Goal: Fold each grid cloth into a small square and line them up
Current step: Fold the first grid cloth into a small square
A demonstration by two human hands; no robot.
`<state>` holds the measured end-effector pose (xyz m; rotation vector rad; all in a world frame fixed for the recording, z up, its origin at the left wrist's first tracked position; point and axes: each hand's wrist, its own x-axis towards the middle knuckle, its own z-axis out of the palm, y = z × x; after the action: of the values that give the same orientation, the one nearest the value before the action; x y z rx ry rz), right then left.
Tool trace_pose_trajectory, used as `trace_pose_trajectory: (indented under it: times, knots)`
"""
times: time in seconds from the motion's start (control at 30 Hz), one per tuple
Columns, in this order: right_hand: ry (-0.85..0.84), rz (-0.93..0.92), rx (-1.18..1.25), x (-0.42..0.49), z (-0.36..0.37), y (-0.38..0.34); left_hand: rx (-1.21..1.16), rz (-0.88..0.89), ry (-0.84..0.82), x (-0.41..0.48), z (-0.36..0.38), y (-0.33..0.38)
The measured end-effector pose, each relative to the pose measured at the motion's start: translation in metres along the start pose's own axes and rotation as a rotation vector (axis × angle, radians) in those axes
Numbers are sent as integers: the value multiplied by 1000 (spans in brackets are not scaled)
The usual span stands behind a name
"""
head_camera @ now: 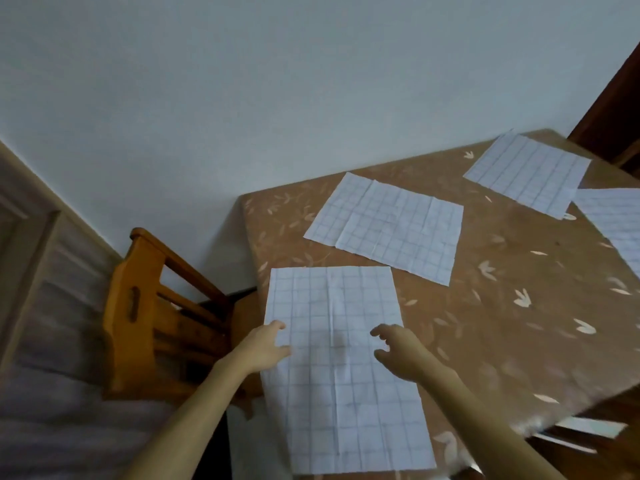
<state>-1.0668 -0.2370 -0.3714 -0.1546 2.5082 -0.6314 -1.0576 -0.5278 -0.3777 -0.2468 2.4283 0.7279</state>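
The left hand (pixel 266 348) is laid on the left edge of the nearest grid cloth (pixel 343 375), thumb and fingertips on the fabric, though whether the edge is pinched cannot be told. The right hand (pixel 398 348) is held just above the cloth's middle, fingers loosely curled and nothing grasped. That cloth is spread flat at the near left corner of the tabletop (pixel 502 306), with a second cloth (pixel 388 226) and a third cloth (pixel 526 171) unfolded farther back; lying so close to the edge beside the chair (pixel 149 306), it could be dragged off by a one-sided pull, and a skewed fold would be produced by unmatched corners.

Four cloths (pixel 346 368) on table (pixel 502 323)
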Motion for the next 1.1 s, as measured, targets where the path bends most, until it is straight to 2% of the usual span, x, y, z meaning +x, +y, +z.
trace_pose_trajectory:
  times: [0.2, 0.37, 0.5, 0.6, 0.7, 0.8, 0.9, 1.0, 1.1]
  knots:
    - [0, 53, 16, 0, 51, 36, -60, -82, 159, 12, 72, -33]
    - [142, 112, -51, -18, 87, 59, -170, -109, 294, 4, 106, -50]
    - [239, 235, 19, -39, 114, 69, -401, -156, 202, -6, 126, -63]
    - [237, 307, -71, -54, 136, 77, -461, -193, 65, -11, 136, -72]
    - [274, 355, -110, -66, 154, 80, -513, -186, 23, -19, 147, -79]
    - [297, 405, -53, -70, 162, 80, -531, -205, 38, -30, 152, -83]
    - [312, 454, 118, -72, 162, 79, -484, -178, -20, -41, 155, -93]
    - [266, 412, 209, -78, 162, 84, -371, -124, -37, -50, 163, -107]
    - [229, 376, 244, -89, 165, 91, -390, -172, -11, -66, 160, -105]
